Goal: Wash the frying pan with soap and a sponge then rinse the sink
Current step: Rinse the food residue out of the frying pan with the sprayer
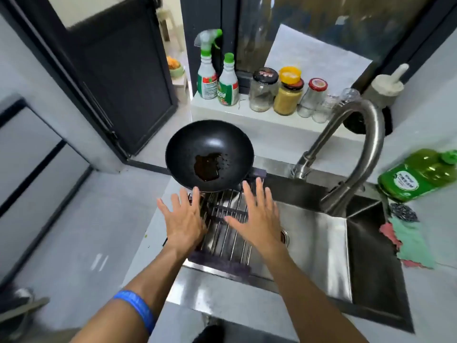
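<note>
Both empty, fingers spread — left hand (pixel 184 220), right hand (pixel 257 214) — above rack (pixel 227 233), likely reaching for greasy frying pan (pixel 209 154).

The frying pan (pixel 209 154) looks like dark matt metal with a glossy brown pool at its bottom; the sink (pixel 319 246) and faucet (pixel 356 149) are brushed steel; the rack (pixel 227 224) is shiny wire. The green soap bottle (pixel 418 174) is glossy translucent plastic; the cloths (pixel 410 241) look soft and matt.

Both bare forearms reach forward, palms down. The left hand (pixel 184 220) and right hand (pixel 257 214) are spread flat, fingers straight, holding nothing. A blue band circles the left forearm.
</note>
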